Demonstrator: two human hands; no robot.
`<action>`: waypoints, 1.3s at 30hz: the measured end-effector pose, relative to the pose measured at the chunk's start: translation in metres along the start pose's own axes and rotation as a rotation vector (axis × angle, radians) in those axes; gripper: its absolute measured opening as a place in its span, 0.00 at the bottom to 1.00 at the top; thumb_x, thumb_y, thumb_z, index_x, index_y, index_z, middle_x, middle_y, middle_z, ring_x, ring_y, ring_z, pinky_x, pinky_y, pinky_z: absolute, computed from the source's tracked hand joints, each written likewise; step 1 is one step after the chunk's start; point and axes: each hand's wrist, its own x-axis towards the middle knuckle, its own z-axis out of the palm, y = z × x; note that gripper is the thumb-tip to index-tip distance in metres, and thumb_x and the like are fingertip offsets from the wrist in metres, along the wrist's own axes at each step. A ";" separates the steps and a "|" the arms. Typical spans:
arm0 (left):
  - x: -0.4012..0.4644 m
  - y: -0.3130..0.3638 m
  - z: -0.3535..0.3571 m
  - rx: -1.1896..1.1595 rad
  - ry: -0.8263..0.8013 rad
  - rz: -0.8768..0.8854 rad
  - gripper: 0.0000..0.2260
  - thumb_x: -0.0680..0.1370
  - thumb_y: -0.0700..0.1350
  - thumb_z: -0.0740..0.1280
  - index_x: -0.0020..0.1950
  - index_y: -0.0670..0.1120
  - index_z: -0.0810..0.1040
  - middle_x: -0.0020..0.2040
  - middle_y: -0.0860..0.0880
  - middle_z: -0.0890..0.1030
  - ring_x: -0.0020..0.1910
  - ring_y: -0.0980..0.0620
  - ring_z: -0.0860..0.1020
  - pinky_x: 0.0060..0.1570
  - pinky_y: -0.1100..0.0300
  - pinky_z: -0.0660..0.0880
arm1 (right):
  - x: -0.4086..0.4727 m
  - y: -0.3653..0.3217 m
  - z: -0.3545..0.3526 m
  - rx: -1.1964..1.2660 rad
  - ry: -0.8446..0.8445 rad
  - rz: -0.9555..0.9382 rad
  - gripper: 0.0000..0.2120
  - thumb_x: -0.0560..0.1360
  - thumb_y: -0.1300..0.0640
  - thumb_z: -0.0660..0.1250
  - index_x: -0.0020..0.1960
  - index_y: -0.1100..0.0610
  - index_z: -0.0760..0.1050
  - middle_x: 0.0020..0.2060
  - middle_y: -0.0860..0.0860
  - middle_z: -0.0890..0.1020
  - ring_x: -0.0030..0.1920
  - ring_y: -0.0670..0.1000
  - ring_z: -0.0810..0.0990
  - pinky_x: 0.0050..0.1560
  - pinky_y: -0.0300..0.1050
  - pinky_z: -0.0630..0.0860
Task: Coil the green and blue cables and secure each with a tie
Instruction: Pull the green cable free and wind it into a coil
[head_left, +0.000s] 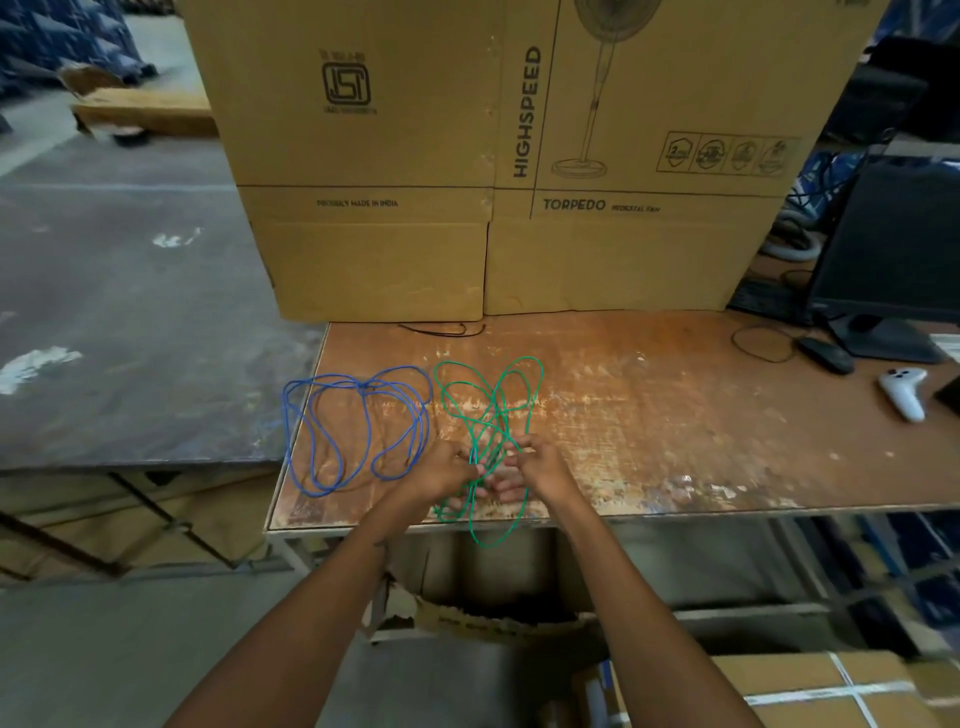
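Green cable, tabletop six o'clock: your left hand and right hand pinch its gathered waist. Keep loops even; cinch tie snugly. Blue cable, nine o'clock, coiled.

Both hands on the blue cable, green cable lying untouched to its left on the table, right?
Not quite: the colours are swapped. The head view shows the left hand and right hand both gripping the green cable, while the blue cable lies untouched to its left on the table.
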 end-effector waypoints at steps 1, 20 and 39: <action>0.000 -0.001 0.000 -0.007 0.020 0.005 0.04 0.83 0.42 0.68 0.49 0.44 0.77 0.45 0.37 0.84 0.40 0.45 0.83 0.42 0.49 0.82 | -0.001 0.002 0.000 0.005 0.017 0.006 0.10 0.83 0.69 0.57 0.53 0.56 0.72 0.45 0.62 0.79 0.23 0.50 0.82 0.25 0.49 0.82; -0.024 -0.008 0.010 -0.622 -0.037 -0.089 0.10 0.83 0.35 0.67 0.64 0.40 0.76 0.51 0.43 0.83 0.45 0.45 0.84 0.38 0.55 0.85 | -0.054 0.000 -0.014 0.313 -0.022 0.023 0.13 0.81 0.61 0.59 0.55 0.57 0.82 0.57 0.53 0.83 0.58 0.54 0.82 0.58 0.62 0.81; -0.008 0.004 0.006 -0.314 0.107 -0.066 0.11 0.80 0.39 0.73 0.60 0.45 0.76 0.41 0.46 0.82 0.23 0.57 0.81 0.22 0.67 0.68 | -0.020 0.010 -0.023 -0.144 0.106 -0.229 0.18 0.78 0.58 0.58 0.49 0.48 0.88 0.48 0.48 0.87 0.54 0.53 0.85 0.52 0.47 0.80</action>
